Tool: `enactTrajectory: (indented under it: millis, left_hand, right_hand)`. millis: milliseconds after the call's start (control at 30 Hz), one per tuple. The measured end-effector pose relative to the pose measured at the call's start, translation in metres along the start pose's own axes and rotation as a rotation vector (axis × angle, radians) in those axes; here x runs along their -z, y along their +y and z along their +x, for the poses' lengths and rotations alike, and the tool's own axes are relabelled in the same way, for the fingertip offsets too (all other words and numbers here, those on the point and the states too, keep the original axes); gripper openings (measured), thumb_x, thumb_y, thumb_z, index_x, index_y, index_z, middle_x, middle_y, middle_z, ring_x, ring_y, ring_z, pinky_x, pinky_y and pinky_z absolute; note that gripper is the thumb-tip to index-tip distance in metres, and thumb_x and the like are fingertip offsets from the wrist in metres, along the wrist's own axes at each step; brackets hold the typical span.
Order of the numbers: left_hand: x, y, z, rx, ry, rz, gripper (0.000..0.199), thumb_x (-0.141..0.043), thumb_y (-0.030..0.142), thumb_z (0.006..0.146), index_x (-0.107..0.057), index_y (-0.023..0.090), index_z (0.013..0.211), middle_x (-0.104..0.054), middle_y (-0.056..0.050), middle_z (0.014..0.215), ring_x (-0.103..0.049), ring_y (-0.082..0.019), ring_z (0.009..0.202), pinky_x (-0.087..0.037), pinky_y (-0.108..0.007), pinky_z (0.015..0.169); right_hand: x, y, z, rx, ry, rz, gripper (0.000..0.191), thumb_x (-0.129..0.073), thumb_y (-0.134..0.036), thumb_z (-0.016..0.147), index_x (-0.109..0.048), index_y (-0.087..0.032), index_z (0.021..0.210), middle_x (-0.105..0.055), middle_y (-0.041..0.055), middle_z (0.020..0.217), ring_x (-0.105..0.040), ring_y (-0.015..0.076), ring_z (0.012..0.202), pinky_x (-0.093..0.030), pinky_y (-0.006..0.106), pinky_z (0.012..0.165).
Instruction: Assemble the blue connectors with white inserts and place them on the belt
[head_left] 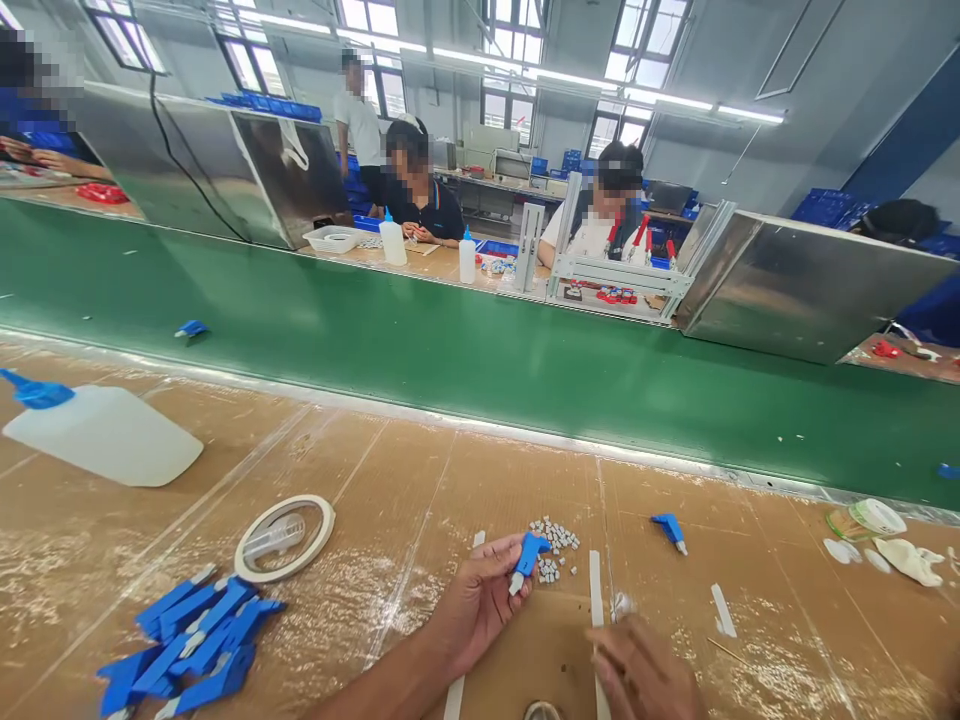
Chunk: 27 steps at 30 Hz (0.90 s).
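My left hand [487,592] is closed around a blue plastic part with a pale grey tip [529,556], held tilted with the tip down. Just beyond it lies a heap of small grey pieces [553,540]. My right hand [646,668] is low over the brown board [536,640], beside a white tape strip [595,580]. Its fingers are blurred, so whether they hold anything is unclear. A round metal item [541,710] shows partly at the bottom edge. Another blue part [670,531] lies farther right.
Several blue parts are piled [191,640] at left, near a tape roll [322,530] and a squeeze bottle lying on its side [112,435]. A tub [866,520] stands at right. Beyond runs a green conveyor belt [450,350], with people seated at the opposite bench.
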<state>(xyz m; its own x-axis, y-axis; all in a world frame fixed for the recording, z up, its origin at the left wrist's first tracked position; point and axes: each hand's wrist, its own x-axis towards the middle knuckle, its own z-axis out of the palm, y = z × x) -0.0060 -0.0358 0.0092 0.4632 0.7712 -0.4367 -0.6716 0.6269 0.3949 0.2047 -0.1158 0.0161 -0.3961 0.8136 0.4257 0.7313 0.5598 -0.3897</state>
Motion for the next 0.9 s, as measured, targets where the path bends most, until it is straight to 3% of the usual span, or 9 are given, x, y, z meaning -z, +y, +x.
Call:
enactTrajectory:
  millis: [100,267,400,500,600,667,767,833,900]
  left_hand:
    - [0.0,0.006,0.002,-0.05,0.026,-0.043,0.034,-0.09,0.023,0.055,-0.075,0.009,0.082,-0.064,-0.001,0.063,-0.055,-0.006,0.049,-0.043,-0.014,0.044]
    - [0.001,0.007,0.005,-0.042,0.021,-0.074,0.026,-0.088,0.02,0.058,-0.073,0.009,0.077,-0.065,-0.001,0.065,-0.055,-0.006,0.051,-0.044,-0.013,0.046]
    - [0.002,0.001,0.006,-0.033,-0.004,-0.051,0.024,-0.087,0.023,0.062,-0.072,0.009,0.075,-0.06,0.0,0.062,-0.055,-0.006,0.051,-0.044,-0.014,0.047]
    - [0.002,-0.003,0.007,-0.009,-0.014,-0.041,0.03,-0.089,0.026,0.06,-0.073,0.009,0.079,-0.059,0.001,0.061,-0.054,-0.006,0.05,-0.043,-0.014,0.046]
    - [0.003,-0.005,0.008,-0.001,-0.015,-0.03,0.034,-0.09,0.027,0.057,-0.074,0.008,0.081,-0.062,0.0,0.064,-0.054,-0.005,0.049,-0.042,-0.013,0.046]
    - [0.003,-0.006,0.009,-0.001,-0.023,-0.021,0.036,-0.09,0.027,0.057,-0.075,0.009,0.083,-0.062,0.0,0.065,-0.054,-0.005,0.05,-0.042,-0.013,0.046]
    - [0.003,-0.005,0.01,-0.01,-0.044,-0.017,0.035,-0.09,0.028,0.057,-0.074,0.009,0.081,-0.062,0.0,0.064,-0.054,-0.005,0.049,-0.041,-0.013,0.046]
    - [0.003,-0.006,0.009,-0.019,-0.065,-0.011,0.033,-0.089,0.029,0.059,-0.073,0.008,0.079,-0.062,-0.001,0.064,-0.054,-0.005,0.05,-0.041,-0.014,0.047]
    - [0.003,-0.007,0.008,-0.024,-0.075,-0.005,0.033,-0.088,0.03,0.062,-0.074,0.008,0.082,-0.062,-0.001,0.064,-0.054,-0.006,0.051,-0.041,-0.014,0.049]
  right_hand:
    - [0.008,0.02,0.023,-0.117,-0.049,-0.014,0.025,-0.041,-0.016,0.1,-0.064,-0.02,0.109,-0.068,0.0077,0.086,-0.067,0.0206,0.072,-0.053,0.029,0.062]
    - [0.0,0.044,0.043,-0.094,-0.228,-0.041,0.029,-0.04,-0.014,0.099,-0.068,-0.022,0.096,-0.065,0.0053,0.08,-0.064,0.0196,0.069,-0.05,0.028,0.063]
    - [-0.001,0.041,0.051,-0.072,-0.388,-0.132,0.031,-0.042,-0.004,0.094,-0.067,-0.022,0.097,-0.065,0.0052,0.083,-0.062,0.019,0.071,-0.045,0.026,0.062]
    - [0.001,0.034,0.062,-0.072,-0.586,-0.308,0.032,-0.044,0.002,0.088,-0.065,-0.02,0.098,-0.067,0.007,0.091,-0.064,0.0205,0.077,-0.041,0.027,0.061]
    - [0.001,0.029,0.072,-0.08,-0.684,-0.382,0.032,-0.05,0.006,0.079,-0.064,-0.017,0.097,-0.069,0.0098,0.098,-0.066,0.0236,0.084,-0.041,0.027,0.062]
    - [0.002,0.027,0.076,-0.083,-0.695,-0.384,0.034,-0.053,0.006,0.073,-0.064,-0.015,0.097,-0.07,0.0129,0.1,-0.066,0.0257,0.085,-0.043,0.028,0.062]
    - [0.007,0.025,0.077,-0.093,-0.674,-0.339,0.026,-0.049,0.002,0.08,-0.063,-0.014,0.095,-0.07,0.0142,0.099,-0.066,0.0252,0.084,-0.048,0.031,0.068]
    - [0.011,0.025,0.073,-0.183,-0.563,-0.138,0.018,-0.045,-0.007,0.089,-0.061,-0.017,0.089,-0.069,0.0098,0.091,-0.065,0.0226,0.08,-0.05,0.032,0.071]
    - [0.012,0.024,0.064,-0.374,-0.402,0.236,0.014,-0.049,-0.023,0.092,-0.059,-0.02,0.082,-0.066,0.0042,0.079,-0.064,0.0199,0.071,-0.05,0.031,0.065]
